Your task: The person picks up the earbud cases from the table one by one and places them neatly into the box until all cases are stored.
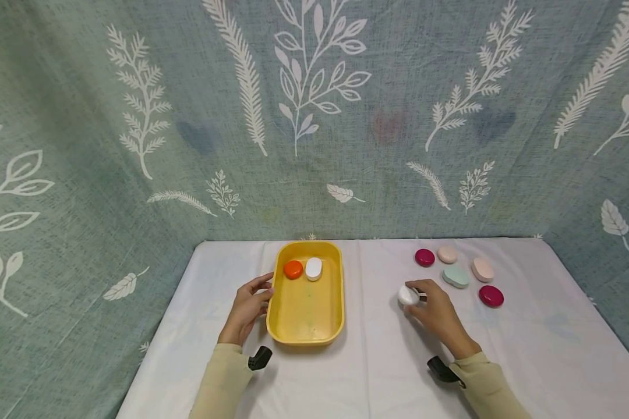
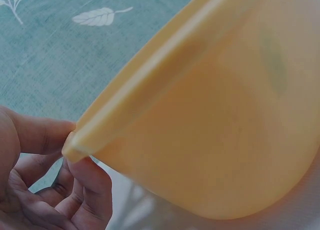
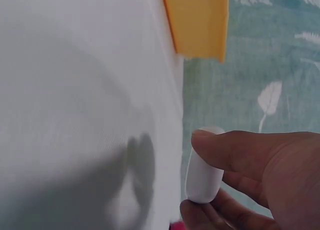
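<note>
My left hand is at the left side of a yellow plastic tub, and in the left wrist view its thumb and fingers pinch the tub's rim. An orange round soap bar and a white oval soap bar lie inside the tub, near its far end. To the right of the tub, my right hand holds another white soap bar between thumb and fingers. In the right wrist view this white bar is raised over the tablecloth, which carries the hand's shadow.
Beyond my right hand lie several more soap bars: two dark red ones, two pale pink ones and a mint green one. A white cloth covers the table. Behind it hangs a green leaf-patterned curtain.
</note>
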Demonstrator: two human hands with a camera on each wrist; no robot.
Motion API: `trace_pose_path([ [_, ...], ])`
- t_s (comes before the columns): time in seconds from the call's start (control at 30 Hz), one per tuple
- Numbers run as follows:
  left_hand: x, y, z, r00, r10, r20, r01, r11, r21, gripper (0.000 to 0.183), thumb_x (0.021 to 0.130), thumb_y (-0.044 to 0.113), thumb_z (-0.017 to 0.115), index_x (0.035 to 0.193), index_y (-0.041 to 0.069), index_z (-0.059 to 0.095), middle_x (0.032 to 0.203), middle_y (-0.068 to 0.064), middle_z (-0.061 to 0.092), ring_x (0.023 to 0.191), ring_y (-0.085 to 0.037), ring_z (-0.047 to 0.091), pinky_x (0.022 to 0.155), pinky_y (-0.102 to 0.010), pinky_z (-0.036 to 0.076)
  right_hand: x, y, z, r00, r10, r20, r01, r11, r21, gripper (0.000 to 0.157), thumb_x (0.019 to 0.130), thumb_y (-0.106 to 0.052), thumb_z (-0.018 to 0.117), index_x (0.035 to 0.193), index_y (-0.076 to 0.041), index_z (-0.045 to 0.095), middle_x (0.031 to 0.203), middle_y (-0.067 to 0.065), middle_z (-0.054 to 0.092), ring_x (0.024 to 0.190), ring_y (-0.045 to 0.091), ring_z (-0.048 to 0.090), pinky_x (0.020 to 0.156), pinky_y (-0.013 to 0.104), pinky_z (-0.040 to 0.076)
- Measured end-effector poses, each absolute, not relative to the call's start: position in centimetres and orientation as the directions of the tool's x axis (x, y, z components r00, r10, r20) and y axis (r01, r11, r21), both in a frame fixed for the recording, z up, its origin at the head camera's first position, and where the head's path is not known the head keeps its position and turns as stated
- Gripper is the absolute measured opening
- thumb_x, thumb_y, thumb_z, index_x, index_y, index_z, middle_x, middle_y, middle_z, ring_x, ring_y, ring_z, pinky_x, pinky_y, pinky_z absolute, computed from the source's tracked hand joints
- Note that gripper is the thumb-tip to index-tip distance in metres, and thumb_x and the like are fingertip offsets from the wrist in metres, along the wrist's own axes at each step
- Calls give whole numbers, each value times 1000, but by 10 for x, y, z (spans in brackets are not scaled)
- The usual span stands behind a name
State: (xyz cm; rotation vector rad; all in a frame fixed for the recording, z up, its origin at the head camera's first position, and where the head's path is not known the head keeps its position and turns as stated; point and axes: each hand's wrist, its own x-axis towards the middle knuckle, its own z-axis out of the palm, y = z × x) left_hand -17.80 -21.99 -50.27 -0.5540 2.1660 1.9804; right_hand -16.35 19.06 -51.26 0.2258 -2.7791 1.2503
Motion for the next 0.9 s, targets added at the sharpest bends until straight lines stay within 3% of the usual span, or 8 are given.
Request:
trace_pose_path([
  [0.23, -178, -221, -505, -923, -165, -348, -361, 54, 931, 46, 104, 2, 61, 149, 10, 60, 129, -16, 54, 77, -18, 58, 64, -25, 53, -168, 168, -506, -966, -151, 211, -259, 617, -743, 48, 81, 16, 81, 126, 11, 68, 122, 24, 65, 114, 41, 64, 94, 53, 58],
  [0.9, -178, -221, -504, -921, -163, -355, -368, 56, 928, 45, 105, 4, 62, 149, 10, 60, 133, -17, 54, 79, -19, 58, 65, -26, 53, -183, 105, -490, -963, -203, 178, -262, 543, -798, 48, 82, 10, 85, 128, 3, 70, 124, 16, 66, 115, 33, 64, 97, 48, 59],
])
